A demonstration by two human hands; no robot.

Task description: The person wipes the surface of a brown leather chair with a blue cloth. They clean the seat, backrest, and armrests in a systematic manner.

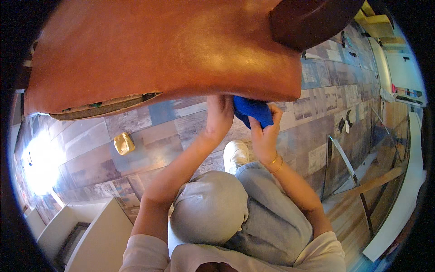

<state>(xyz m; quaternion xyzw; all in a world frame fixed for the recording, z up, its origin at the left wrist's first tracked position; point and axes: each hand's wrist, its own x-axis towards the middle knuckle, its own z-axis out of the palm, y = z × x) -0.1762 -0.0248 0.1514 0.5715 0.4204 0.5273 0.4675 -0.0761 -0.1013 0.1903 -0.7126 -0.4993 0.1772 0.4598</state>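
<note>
A tan leather-covered seat, apparently part of a chair or sofa, fills the upper part of the head view. Along its lower left edge the covering is torn, and a strip of rough brown backing shows. My right hand pinches a blue cloth between thumb and fingers just below the seat's edge. Part of that cloth disappears beneath the seat. Beside it, my left hand reaches up under the edge; its fingers are hidden, so what they touch cannot be seen.
A dark wooden arm or leg juts from the seat. On the patchwork-patterned floor lies a crumpled gold-coloured object. Black and white scraps lie at right, near a glass-and-metal frame. A pale open cabinet stands lower left.
</note>
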